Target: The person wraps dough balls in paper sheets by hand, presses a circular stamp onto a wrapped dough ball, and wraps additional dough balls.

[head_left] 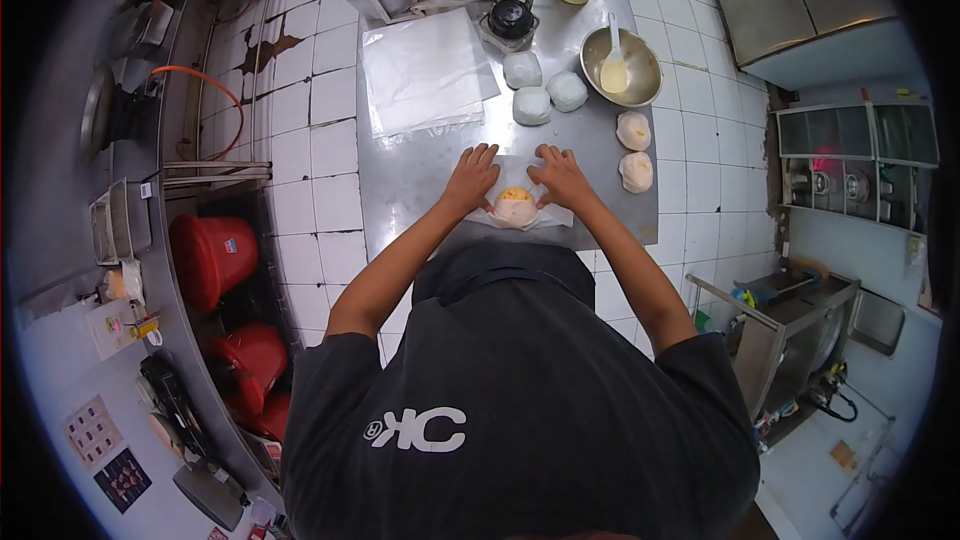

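A round, pale pink food ball with yellow bits on top [515, 208] lies on a thin translucent wrapping sheet [519, 171] near the table's front edge. My left hand [473, 181] is at the sheet's left side, fingers bent over it and thumb close to the ball. On the right side, my right hand [560, 178] mirrors this, its bent fingers on the sheet and its thumb beside the ball. Both hands grip the sheet's sides; the fingertips are partly hidden.
A stack of clear sheets [420, 70] lies at the left of the steel table [400, 180]. Several wrapped white balls [532, 105] sit beyond my hands. To the right are two pinkish balls [635, 171] and a metal bowl [645, 80] with a white paddle [614, 65].
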